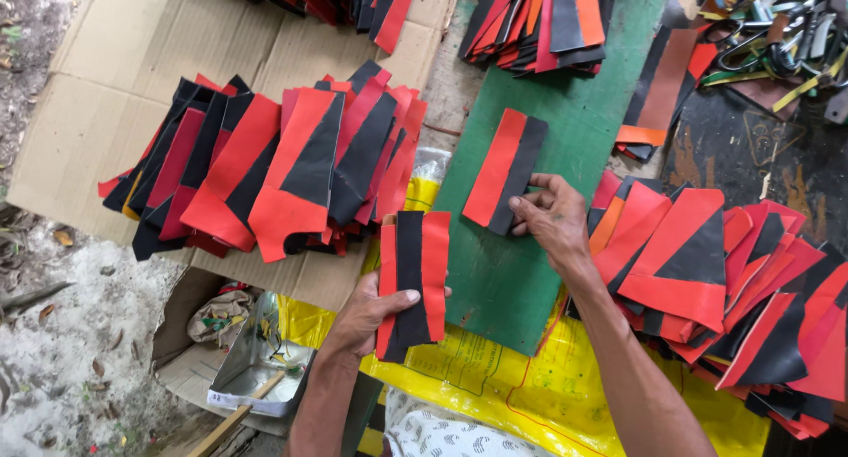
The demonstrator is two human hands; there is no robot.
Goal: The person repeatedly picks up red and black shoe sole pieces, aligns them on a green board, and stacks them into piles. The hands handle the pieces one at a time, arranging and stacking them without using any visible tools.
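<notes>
My left hand (369, 314) grips a flat piece (412, 276) made of red strips with a black strip down its middle, thumb on top, held just left of a green board (565, 148). My right hand (552, 214) presses its fingertips on the lower edge of a red-and-black piece (503, 168) lying on that board. A fanned stack of red-and-black cut pieces (283, 170) lies on flattened cardboard (115, 77) to the left. Another heap of the same pieces (715, 280) sits under and right of my right forearm.
More red, black and orange pieces (543, 20) are piled at the top of the board. Scissors and tools (777, 42) lie at the top right on a dark surface. A yellow plastic sheet (503, 386) lies below the board. A metal tin (256, 360) holding a stick sits bottom left, beside dirt ground.
</notes>
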